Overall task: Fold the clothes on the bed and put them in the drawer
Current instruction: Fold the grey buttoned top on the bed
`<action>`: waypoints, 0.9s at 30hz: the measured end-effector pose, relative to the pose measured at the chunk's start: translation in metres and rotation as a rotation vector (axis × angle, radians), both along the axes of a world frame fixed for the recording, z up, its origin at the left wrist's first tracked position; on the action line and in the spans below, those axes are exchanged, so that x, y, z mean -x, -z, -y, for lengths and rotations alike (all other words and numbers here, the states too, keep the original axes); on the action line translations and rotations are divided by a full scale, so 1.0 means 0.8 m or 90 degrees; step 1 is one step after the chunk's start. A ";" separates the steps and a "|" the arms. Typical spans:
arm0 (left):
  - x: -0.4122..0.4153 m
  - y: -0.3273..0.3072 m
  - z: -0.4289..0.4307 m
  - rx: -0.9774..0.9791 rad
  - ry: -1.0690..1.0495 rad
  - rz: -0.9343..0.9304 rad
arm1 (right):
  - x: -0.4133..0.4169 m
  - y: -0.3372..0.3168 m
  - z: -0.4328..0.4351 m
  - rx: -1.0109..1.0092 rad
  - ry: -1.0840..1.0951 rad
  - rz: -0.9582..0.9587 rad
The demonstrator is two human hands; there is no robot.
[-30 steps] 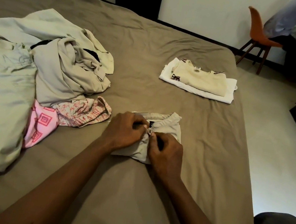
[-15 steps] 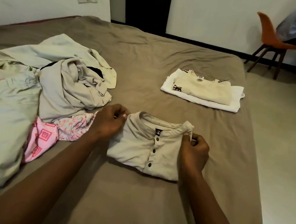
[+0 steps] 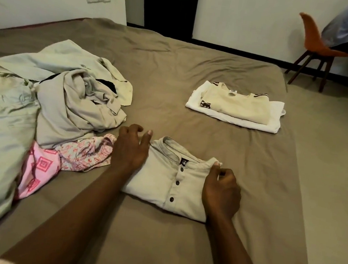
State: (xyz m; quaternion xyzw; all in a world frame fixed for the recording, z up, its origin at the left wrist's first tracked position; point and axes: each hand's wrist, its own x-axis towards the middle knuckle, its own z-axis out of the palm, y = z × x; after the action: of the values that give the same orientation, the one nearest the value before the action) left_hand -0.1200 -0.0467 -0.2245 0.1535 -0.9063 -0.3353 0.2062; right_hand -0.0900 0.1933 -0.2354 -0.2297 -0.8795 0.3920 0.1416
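roughly between left fingers (image 3: 130, 131) and right fingers (image 3: 226, 174), folded shirt (image 3: 162, 180) (buttons up)

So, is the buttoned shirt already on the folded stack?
No, the buttoned shirt lies on the bed, apart from the folded stack.

The bed (image 3: 176, 70) has a brown sheet; a folded grey shirt (image 3: 162, 181) lies near the front; a heap of loose clothes (image 3: 72, 105) fills the left side, a pink cloth (image 3: 40, 165) beside it; a folded white top (image 3: 273, 126) lies back right.
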 end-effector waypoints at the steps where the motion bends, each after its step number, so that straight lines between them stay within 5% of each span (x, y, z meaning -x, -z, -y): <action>1: -0.012 -0.004 -0.002 0.036 -0.041 0.046 | 0.000 -0.002 0.002 -0.023 -0.009 0.005; 4: -0.040 0.001 -0.012 0.191 -0.036 0.165 | 0.000 -0.002 0.009 -0.097 -0.045 0.036; 6: -0.044 0.010 -0.016 0.203 0.002 0.144 | 0.002 -0.001 0.003 -0.066 -0.023 0.030; 10: -0.044 0.003 0.003 0.016 0.008 0.059 | -0.001 -0.008 -0.009 0.000 -0.002 0.017; 14: -0.071 -0.014 -0.001 -0.120 -0.048 0.145 | -0.021 -0.017 -0.013 0.080 -0.032 0.114; 20: -0.090 -0.035 -0.011 -0.516 0.094 0.266 | -0.035 -0.030 -0.003 0.527 -0.209 0.142; 23: -0.072 -0.073 -0.034 -0.610 0.161 0.185 | -0.023 -0.062 -0.019 0.647 -0.233 0.083; 27: -0.009 -0.112 -0.077 -0.553 0.234 0.053 | 0.031 -0.097 -0.061 0.593 -0.245 -0.063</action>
State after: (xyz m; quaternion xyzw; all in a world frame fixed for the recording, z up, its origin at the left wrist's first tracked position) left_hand -0.1124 0.0150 -0.1347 0.0760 -0.7018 -0.7079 0.0239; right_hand -0.1144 0.2418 -0.1581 -0.0832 -0.6297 0.7723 -0.0093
